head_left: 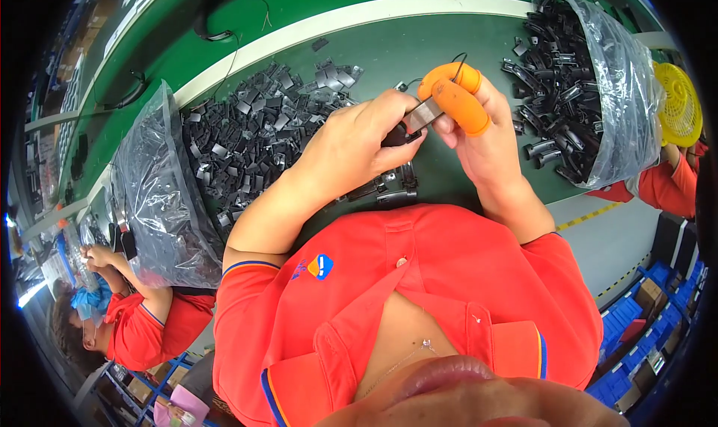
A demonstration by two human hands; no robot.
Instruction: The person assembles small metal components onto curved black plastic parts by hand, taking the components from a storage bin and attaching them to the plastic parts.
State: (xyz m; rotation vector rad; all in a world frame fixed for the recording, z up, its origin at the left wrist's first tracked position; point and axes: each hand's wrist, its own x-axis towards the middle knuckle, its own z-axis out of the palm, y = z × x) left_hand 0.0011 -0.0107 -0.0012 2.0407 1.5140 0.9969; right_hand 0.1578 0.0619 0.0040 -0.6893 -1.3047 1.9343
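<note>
Above the bench, my two hands meet over a small black plastic part (423, 116) with a flat, shiny grey face. My left hand (348, 143) is closed on its dark end between thumb and fingers. Orange finger covers (462, 105) sit on two fingers of my right hand (482, 146), which pinches the other end of the part. A thin black wire (459, 56) loops up by the right fingertips; where it joins is hidden. Several black curved pieces (396, 195) lie on the bench just below my hands, partly covered by my left wrist.
A heap of small black plates (254, 113) spreads across the green bench (389, 45) at left, beside a clear plastic bag (161, 195). On the right, another clear bag (621, 90) holds black curved parts (561, 90). Co-workers in red sit either side; a yellow fan (679, 105) stands right.
</note>
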